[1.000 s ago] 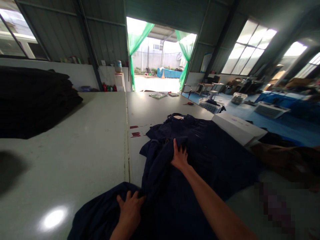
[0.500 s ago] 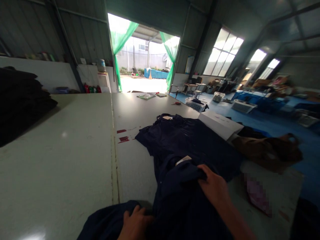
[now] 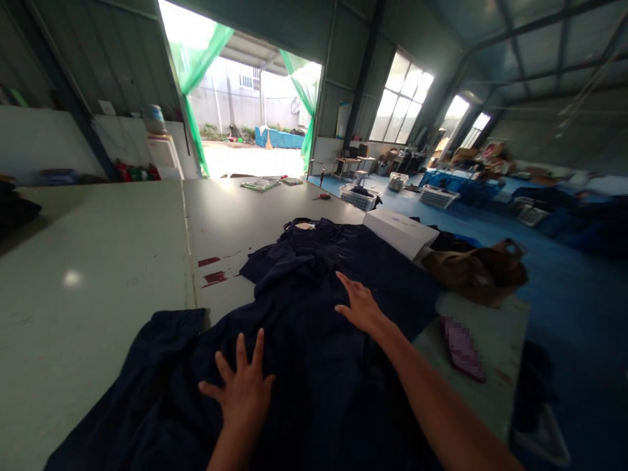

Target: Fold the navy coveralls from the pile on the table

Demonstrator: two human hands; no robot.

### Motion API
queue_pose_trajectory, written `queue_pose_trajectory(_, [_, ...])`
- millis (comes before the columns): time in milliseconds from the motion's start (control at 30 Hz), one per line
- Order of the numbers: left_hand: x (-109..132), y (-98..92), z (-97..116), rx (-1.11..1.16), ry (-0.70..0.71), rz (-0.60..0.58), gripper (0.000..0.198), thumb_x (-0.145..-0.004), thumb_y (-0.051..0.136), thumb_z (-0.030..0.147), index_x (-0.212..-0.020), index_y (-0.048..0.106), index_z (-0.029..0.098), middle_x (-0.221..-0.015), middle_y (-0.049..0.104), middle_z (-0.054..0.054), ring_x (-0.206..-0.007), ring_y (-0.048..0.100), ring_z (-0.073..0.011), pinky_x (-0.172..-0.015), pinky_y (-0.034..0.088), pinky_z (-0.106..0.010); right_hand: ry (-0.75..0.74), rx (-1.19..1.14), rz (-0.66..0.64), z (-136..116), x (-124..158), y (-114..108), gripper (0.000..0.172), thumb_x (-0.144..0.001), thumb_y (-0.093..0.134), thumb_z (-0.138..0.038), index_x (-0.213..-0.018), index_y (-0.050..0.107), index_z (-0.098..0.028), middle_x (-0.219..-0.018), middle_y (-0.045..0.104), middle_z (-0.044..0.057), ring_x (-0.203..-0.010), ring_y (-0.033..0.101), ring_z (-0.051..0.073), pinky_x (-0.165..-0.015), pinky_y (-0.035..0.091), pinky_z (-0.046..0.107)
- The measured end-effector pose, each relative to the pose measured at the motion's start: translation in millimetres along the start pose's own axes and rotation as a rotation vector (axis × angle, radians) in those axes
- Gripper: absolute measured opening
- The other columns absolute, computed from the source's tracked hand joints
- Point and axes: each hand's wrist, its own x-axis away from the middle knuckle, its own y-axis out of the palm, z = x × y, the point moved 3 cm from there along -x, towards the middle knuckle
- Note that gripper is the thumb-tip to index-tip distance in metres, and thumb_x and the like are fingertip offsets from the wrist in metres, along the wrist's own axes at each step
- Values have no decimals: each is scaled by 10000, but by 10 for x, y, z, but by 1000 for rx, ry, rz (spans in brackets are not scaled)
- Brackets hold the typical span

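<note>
To the left of the left hand [image 3: 240, 386], a flat-ended fold [image 3: 171, 330] of the navy garment [image 3: 314, 347] spills across the table [image 3: 108, 281]; the cloth looks soft, limp and light to middling in weight, unlikely to break but quick to crease, and perhaps a little slippery over itself. The left hand lies on it with fingers spread, gripping nothing; the garment spreads beneath and between both hands and on ahead of them. The right hand [image 3: 363, 307] has its index finger and thumb held apart, pinching no cloth, though whether it touches the fabric I cannot tell. A good hold would be the edge of that fold, or the far end by the pale label [image 3: 305, 226], ahead of the right hand. Counting from left to right: one dark pile [image 3: 17, 209], far beyond the left hand; two red patches [image 3: 212, 269], ahead of it; two flat packets [image 3: 260, 184], farther off; one label; one red-handled tool [image 3: 322, 196], well beyond the right hand; one white box [image 3: 401, 232], ahead and right of it; one blurred pinkish item [image 3: 461, 347] and one brown bundle [image 3: 481, 268], farther right. How many navy layers overlap is unclear.
</note>
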Motion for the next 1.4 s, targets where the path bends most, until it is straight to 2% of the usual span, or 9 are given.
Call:
queue_pose_trajectory(100, [130,394,14,29,-7,-147,814,-676,597,438,-1337,124,461,-1500,46,-25,-1264,-4,-533,-815,145,-781,265,171,-165,336,228,381,969,-584,699,-419,-1382,152,-348,-1352,349,147,-1146,394,414,-825,322,620])
queue_pose_trajectory(233, [124,656,-20,20,36,-124,736,-701,536,528,-1325,150,471,-1500,-10,6,-1261,-50,-532,-797,132,-799,183,209,-257,445,361,670,833,-545,737,-220,-1280,390,-402,-1174,522,101,-1000,518,349,-787,391,516])
queue_pose_trajectory(400, [-32,586,11,19,141,-69,661,-782,444,495,-1334,84,461,-1492,-7,68,-1305,-19,-457,-853,195,-756,62,298,-37,453,52,139,564,-772,423,-80,-1232,458,-404,-1084,520,49,-992,519,199,-842,400,335])
queue_pose_trajectory(500, [2,475,86,-33,191,10,608,-827,396,402,-1346,81,429,-1494,0,46,-1326,-29,-402,-900,204,-715,171,383,157,449,-103,-316,649,-792,416,-108,-1348,249,-399,-1369,283,57,-1248,267,296,-963,285,461])
queue_pose_trajectory(567, [104,467,144,-84,191,-12,640,-804,437,381,-1344,97,430,-1495,18,36,-1317,-72,-412,-907,148,-729,221,444,115,383,-65,-402,619,-799,459,-211,-1351,242,-390,-1445,151,32,-1306,88,353,-986,191,558])
queue_pose_trajectory(733, [403,666,192,-98,210,-179,854,-662,574,488,-1348,72,414,-1494,-32,9,-1280,-150,-455,-902,51,-745,220,456,-330,233,471,252,607,-779,404,-570,-1339,198,-459,-1485,72,-21,-1278,-25,480,-889,-30,727])
queue_pose_trajectory(900, [362,757,-30,-155,321,-198,955,-592,614,506,-1358,55,386,-1488,-48,47,-1275,-215,-408,-951,-9,-705,178,358,-468,536,767,880,658,-745,352,-667,-1335,117,-493,-1489,-46,-71,-1261,-170,460,-912,-84,697])
queue_pose_trajectory(1200, [606,621,232,-260,77,-304,976,-606,640,340,-1332,-3,450,-1489,-89,-11,-1271,-84,-498,-856,103,-764,266,383,-515,467,897,747,629,-736,448,-566,-1326,271,-436,-1489,73,-13,-1237,-122,526,-834,-82,758])
queue_pose_trajectory(1400, [701,783,516,-237,172,-409,1229,-410,761,291,-1338,-34,414,-1467,-189,-42,-1262,-145,-486,-871,120,-753,132,259,-547,651,1112,852,625,-737,405,-592,-1316,187,-508,-1489,-7,-81,-1234,-197,490,-857,-70,748])
